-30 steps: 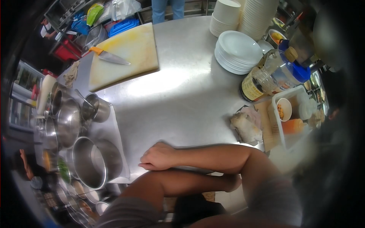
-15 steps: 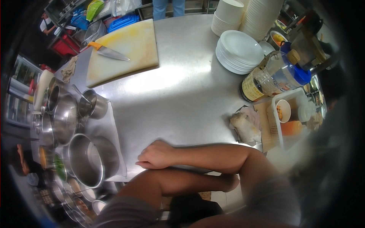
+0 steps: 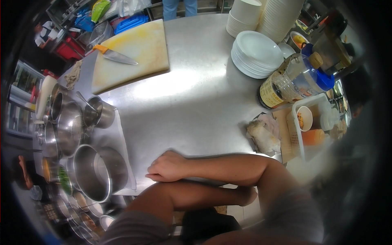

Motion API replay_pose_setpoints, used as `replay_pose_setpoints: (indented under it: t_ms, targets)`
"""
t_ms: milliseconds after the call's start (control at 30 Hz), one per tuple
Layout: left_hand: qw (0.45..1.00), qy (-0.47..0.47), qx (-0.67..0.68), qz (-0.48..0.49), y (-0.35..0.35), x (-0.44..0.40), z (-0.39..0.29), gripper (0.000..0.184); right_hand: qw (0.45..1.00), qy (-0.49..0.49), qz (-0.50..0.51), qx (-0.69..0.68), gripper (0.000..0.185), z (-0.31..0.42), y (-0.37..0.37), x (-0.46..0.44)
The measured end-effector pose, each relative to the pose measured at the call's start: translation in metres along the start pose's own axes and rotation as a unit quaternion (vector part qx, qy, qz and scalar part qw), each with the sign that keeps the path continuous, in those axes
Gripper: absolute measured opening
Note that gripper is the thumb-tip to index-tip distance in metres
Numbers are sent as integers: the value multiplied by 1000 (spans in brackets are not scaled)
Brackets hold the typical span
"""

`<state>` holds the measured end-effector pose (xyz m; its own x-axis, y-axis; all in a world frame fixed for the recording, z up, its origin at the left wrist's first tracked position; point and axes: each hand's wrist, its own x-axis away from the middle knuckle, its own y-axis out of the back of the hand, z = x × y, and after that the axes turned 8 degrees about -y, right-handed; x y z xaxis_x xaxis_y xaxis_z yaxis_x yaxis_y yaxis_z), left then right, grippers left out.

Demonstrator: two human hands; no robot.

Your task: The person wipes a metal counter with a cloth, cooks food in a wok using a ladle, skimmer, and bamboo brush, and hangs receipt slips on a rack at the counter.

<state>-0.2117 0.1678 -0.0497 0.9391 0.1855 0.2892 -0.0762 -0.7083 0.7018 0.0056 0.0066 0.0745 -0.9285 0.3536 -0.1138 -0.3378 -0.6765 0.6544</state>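
My forearms are crossed at the near edge of the steel table [image 3: 192, 122]. My right hand [image 3: 167, 166] rests on that edge, left of centre, with its fingers curled under and nothing visible in them. Beneath the right forearm lies my left arm, and my left hand [image 3: 247, 196] is tucked by the right elbow; its fingers are mostly hidden. Left of the right hand stands a large steel pot [image 3: 93, 173]. A crumpled, whitish cloth-like bundle [image 3: 264, 136] lies near the right elbow. Farther off, a knife [image 3: 116, 56] with a yellow handle lies on a white cutting board [image 3: 132, 59].
Steel pots and bowls [image 3: 69, 122] crowd the left side. At right are stacked white plates [image 3: 257, 53], paper bowls [image 3: 277, 20], a dark sauce bottle [image 3: 270, 94] and a white plastic basket [image 3: 300, 141]. Someone in blue trousers [image 3: 179, 8] stands across the table; another person [image 3: 45, 34] is far left.
My hands and arms have kept their place. The person at the far upper left has come further into view. The view has shifted very slightly.
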Motion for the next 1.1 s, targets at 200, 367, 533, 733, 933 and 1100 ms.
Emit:
replay_pose_setpoints:
  t_ms: [200, 367, 533, 733, 933, 1100]
  targets:
    - [999, -31, -33, 15, 43, 33, -6, 21, 1000, -2, 8, -9, 39, -1, 0, 0]
    - [999, -33, -1, 0, 36, 30, -4, 22, 1000, 1, 4, -13, 39, -1, 1, 0]
    - [998, -27, 41, -28, 35, 32, -2, 23, 1000, -6, 11, -14, 39, 0, 2, 0]
    - [994, -19, 88, -68, -8, 12, 13, 25, 1000, -7, 12, -13, 38, 1, 2, 0]
    - [885, -99, 231, -393, -250, -134, 42, 27, 1000, -2, 5, -18, 37, -1, 0, 0]
    - [880, -34, 366, -302, -193, -94, 32, 27, 1000, -3, 1, -19, 37, -1, -1, 0]
